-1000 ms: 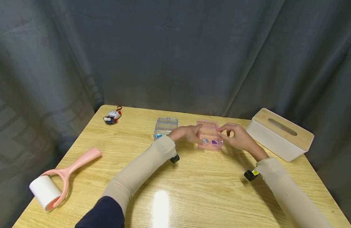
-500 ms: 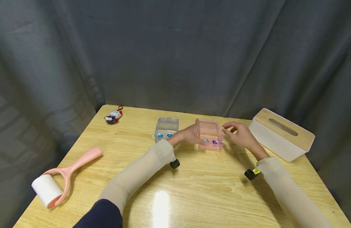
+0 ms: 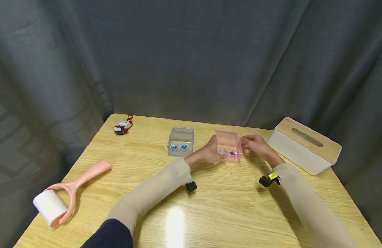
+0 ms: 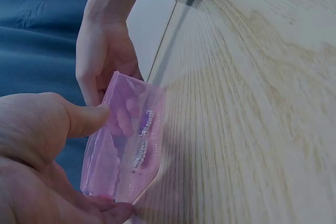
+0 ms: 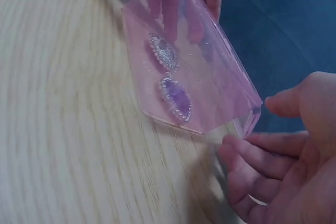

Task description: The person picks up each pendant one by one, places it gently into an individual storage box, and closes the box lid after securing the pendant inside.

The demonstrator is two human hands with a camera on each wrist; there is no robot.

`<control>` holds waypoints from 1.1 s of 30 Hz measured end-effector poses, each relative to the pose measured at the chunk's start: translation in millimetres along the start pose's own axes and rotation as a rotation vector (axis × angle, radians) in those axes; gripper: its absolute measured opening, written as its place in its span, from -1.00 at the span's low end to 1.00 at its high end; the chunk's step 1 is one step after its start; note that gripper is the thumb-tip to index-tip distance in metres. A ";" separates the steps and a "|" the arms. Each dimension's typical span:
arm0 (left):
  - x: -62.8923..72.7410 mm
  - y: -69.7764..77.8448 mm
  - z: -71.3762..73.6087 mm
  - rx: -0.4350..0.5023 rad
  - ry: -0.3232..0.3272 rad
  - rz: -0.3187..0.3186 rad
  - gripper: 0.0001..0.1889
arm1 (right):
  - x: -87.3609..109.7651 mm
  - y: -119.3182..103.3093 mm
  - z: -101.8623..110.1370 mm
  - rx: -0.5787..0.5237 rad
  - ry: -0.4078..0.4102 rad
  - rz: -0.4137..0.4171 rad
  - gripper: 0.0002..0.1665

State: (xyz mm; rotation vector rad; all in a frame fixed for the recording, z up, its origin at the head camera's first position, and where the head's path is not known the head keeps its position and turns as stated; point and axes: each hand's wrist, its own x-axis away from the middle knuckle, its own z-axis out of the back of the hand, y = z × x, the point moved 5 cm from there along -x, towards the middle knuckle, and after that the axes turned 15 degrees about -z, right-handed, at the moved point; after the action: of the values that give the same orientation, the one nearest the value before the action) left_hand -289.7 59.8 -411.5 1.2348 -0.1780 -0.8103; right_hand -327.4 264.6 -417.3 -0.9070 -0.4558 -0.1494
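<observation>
A see-through pink plastic box stands on the table with its lid raised. Inside lie a silvery jewel-like piece and a purple one, both edged with small beads. My left hand grips the box's left side, thumb and fingers on opposite faces in the left wrist view. At the right end, my right hand holds the corner by the lid between thumb and curled fingers. Left of my left hand sits a clear box, also with its lid up, holding two blue jewel-like pieces.
A white tissue box with a wooden top stands at the right. A pink-handled lint roller lies at the left front. A small doll charm lies at the back left, and a dark curtain hangs behind the table.
My right hand has come in from beside the pink box and taken hold of its right end. My left thumb has come down against the left side. The blue pieces are fully uncovered now.
</observation>
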 end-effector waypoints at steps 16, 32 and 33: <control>4.5 -9.6 -0.6 0.049 0.019 0.137 -0.27 | -12.9 6.5 -7.6 -0.194 -0.137 -0.090 -0.32; 0.9 -6.5 3.1 0.004 -0.030 0.106 -0.35 | -20.9 6.1 -0.3 -0.199 -0.105 -0.094 -0.33; 1.6 -6.8 3.4 -0.008 -0.031 0.125 -0.32 | -21.0 5.9 -0.1 -0.196 -0.096 -0.095 -0.34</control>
State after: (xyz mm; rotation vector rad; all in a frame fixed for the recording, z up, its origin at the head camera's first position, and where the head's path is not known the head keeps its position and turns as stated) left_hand -293.5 55.5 -416.7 1.1922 -0.2745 -0.7212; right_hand -344.2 266.8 -430.9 -1.0887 -0.5811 -0.2413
